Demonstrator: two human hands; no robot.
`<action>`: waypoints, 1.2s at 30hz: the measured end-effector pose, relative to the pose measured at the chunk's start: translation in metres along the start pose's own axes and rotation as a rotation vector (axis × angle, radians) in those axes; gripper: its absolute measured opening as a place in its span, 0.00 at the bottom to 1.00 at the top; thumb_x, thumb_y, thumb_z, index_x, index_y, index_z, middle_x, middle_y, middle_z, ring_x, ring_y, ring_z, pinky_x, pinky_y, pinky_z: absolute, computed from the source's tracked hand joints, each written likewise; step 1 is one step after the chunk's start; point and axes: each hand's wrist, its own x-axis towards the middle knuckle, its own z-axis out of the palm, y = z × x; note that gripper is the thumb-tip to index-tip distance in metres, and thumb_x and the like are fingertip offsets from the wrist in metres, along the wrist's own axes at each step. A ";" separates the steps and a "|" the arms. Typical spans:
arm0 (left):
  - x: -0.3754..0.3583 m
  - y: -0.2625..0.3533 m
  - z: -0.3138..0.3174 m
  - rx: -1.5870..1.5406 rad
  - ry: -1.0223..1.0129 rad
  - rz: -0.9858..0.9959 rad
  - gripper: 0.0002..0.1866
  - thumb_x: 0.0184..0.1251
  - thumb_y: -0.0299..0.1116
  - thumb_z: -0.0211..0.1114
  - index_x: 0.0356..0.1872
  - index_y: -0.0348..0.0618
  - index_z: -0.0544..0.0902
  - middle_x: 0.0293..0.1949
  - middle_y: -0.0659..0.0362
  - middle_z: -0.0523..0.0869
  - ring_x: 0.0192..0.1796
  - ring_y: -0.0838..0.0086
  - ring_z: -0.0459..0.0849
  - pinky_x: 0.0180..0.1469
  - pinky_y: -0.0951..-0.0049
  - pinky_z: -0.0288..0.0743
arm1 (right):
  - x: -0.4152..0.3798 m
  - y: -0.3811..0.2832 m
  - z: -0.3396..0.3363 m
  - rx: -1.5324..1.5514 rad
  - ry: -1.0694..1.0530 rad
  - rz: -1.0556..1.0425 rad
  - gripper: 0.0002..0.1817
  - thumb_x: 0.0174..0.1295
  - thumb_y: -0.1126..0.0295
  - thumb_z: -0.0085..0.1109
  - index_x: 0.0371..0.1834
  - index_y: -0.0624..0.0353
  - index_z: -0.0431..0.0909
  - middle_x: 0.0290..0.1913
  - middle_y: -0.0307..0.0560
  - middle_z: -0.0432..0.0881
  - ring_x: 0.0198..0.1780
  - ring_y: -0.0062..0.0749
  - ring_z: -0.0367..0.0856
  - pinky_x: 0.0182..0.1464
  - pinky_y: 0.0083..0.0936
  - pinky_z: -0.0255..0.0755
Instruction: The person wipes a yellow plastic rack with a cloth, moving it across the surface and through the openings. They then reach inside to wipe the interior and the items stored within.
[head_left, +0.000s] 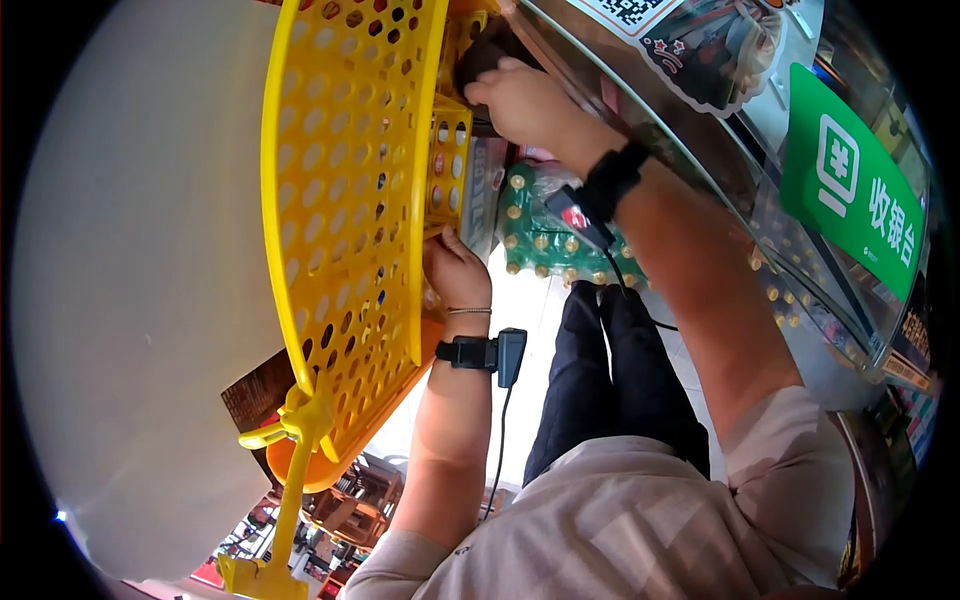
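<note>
A yellow plastic shelf rack [345,190] with rows of round holes stands tall at the left. My left hand [458,272] is closed at its near side edge, thumb up against the plastic, with the other fingers mostly hidden behind it. Higher up, my right hand [522,103] reaches in beside the rack, fingers bent against a dark brown item [497,52] whose kind I cannot make out. Between the two hands is a smaller yellow holed basket part [449,165]. Black straps with small devices and cables sit on both wrists.
Green shrink-wrapped bottles [540,245] stand on the floor ahead of my legs. A glass counter [690,170] with a green sign [855,180] runs along the right. A yellow post with a clamp [300,420] and an orange edge [300,470] are at lower left.
</note>
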 end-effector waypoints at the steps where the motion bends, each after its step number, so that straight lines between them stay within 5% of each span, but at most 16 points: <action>1: 0.000 0.002 0.000 -0.001 0.002 -0.004 0.18 0.78 0.38 0.49 0.54 0.29 0.66 0.48 0.35 0.79 0.51 0.41 0.79 0.52 0.56 0.72 | -0.010 0.004 0.006 -0.055 0.011 0.026 0.11 0.57 0.74 0.55 0.43 0.55 0.82 0.38 0.49 0.82 0.43 0.44 0.79 0.45 0.31 0.75; 4: 0.001 -0.002 0.002 -0.008 0.021 0.030 0.19 0.78 0.39 0.49 0.53 0.28 0.66 0.47 0.34 0.79 0.50 0.41 0.79 0.52 0.56 0.73 | -0.041 0.021 0.022 0.398 -0.159 0.507 0.12 0.60 0.76 0.49 0.44 0.58 0.80 0.39 0.47 0.83 0.40 0.39 0.81 0.44 0.28 0.76; 7: 0.000 -0.001 0.000 -0.001 0.004 0.026 0.19 0.78 0.39 0.49 0.53 0.28 0.66 0.46 0.35 0.79 0.50 0.41 0.79 0.52 0.56 0.73 | -0.067 0.038 0.025 1.341 0.019 0.847 0.14 0.63 0.77 0.44 0.48 0.61 0.78 0.41 0.42 0.83 0.38 0.31 0.82 0.43 0.25 0.77; 10: 0.000 -0.002 0.002 0.000 0.021 0.025 0.19 0.78 0.38 0.49 0.53 0.27 0.66 0.46 0.34 0.79 0.50 0.41 0.78 0.52 0.55 0.72 | -0.067 0.031 0.032 1.355 0.214 0.735 0.14 0.64 0.76 0.47 0.52 0.60 0.76 0.42 0.39 0.82 0.40 0.24 0.81 0.43 0.23 0.76; 14: 0.001 -0.001 0.003 -0.024 0.032 0.041 0.19 0.78 0.37 0.49 0.54 0.26 0.66 0.48 0.33 0.78 0.51 0.40 0.78 0.53 0.56 0.72 | -0.035 -0.003 0.029 0.909 0.374 0.426 0.16 0.66 0.73 0.55 0.56 0.62 0.75 0.50 0.46 0.81 0.51 0.31 0.81 0.52 0.23 0.74; 16: 0.001 0.001 0.001 -0.024 -0.004 -0.005 0.19 0.78 0.36 0.49 0.55 0.26 0.66 0.49 0.33 0.77 0.52 0.41 0.77 0.54 0.56 0.71 | -0.018 -0.004 0.020 0.495 0.385 0.153 0.16 0.63 0.75 0.56 0.55 0.58 0.78 0.60 0.50 0.78 0.54 0.48 0.79 0.55 0.27 0.74; 18: 0.000 0.001 0.000 0.000 -0.017 -0.015 0.19 0.78 0.36 0.49 0.55 0.26 0.66 0.49 0.34 0.77 0.52 0.41 0.77 0.55 0.56 0.71 | -0.011 -0.001 0.029 0.102 0.121 0.056 0.20 0.59 0.78 0.55 0.57 0.57 0.78 0.61 0.47 0.77 0.52 0.46 0.77 0.54 0.30 0.75; 24: -0.001 -0.003 0.003 -0.005 0.001 -0.001 0.19 0.78 0.37 0.49 0.54 0.27 0.66 0.47 0.34 0.78 0.51 0.42 0.78 0.55 0.57 0.71 | 0.016 0.006 0.034 -0.008 0.071 0.272 0.21 0.59 0.76 0.51 0.57 0.56 0.79 0.65 0.42 0.75 0.51 0.41 0.76 0.54 0.29 0.75; 31: -0.001 -0.005 0.003 0.032 -0.028 -0.040 0.20 0.79 0.40 0.48 0.55 0.28 0.65 0.49 0.33 0.77 0.53 0.42 0.78 0.56 0.57 0.71 | 0.062 0.025 0.053 -0.237 0.178 0.221 0.21 0.57 0.70 0.53 0.55 0.52 0.81 0.59 0.36 0.78 0.65 0.38 0.65 0.65 0.40 0.58; 36: -0.002 -0.001 0.002 0.046 -0.003 -0.020 0.21 0.79 0.41 0.47 0.55 0.28 0.65 0.50 0.34 0.78 0.53 0.42 0.78 0.55 0.56 0.71 | 0.042 0.013 0.031 -0.239 -0.023 0.022 0.19 0.54 0.72 0.55 0.51 0.54 0.84 0.62 0.35 0.78 0.62 0.34 0.68 0.59 0.35 0.64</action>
